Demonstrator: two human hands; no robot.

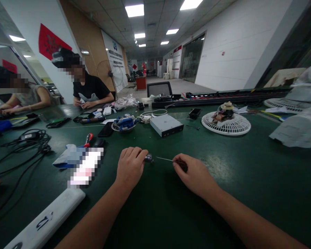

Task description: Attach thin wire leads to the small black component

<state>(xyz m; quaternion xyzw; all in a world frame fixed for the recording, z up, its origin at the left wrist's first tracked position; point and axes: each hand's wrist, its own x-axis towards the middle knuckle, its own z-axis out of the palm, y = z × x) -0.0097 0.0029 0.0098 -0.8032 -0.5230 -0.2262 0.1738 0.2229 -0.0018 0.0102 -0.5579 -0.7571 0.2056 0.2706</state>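
My left hand (131, 165) is closed around a small cylindrical thing (148, 158), whose shiny metal end sticks out on the right; the rest is hidden in the palm. My right hand (194, 171) grips a thin screwdriver (165, 159) by its dark handle, mostly covered by the fingers. Its slim metal shaft points left at the cylinder's end, with a small gap between them. Both hands are just above the green table (155, 214). Beyond them lies a silver optical disc drive (166, 124) with a black front.
A white fan grille (226, 123) with a motor lies at the right. At the left are black cables (28, 145), a red-handled tool (88, 139), a cloth (68, 156) and a long white case (45, 221). Two people sit across at the far left.
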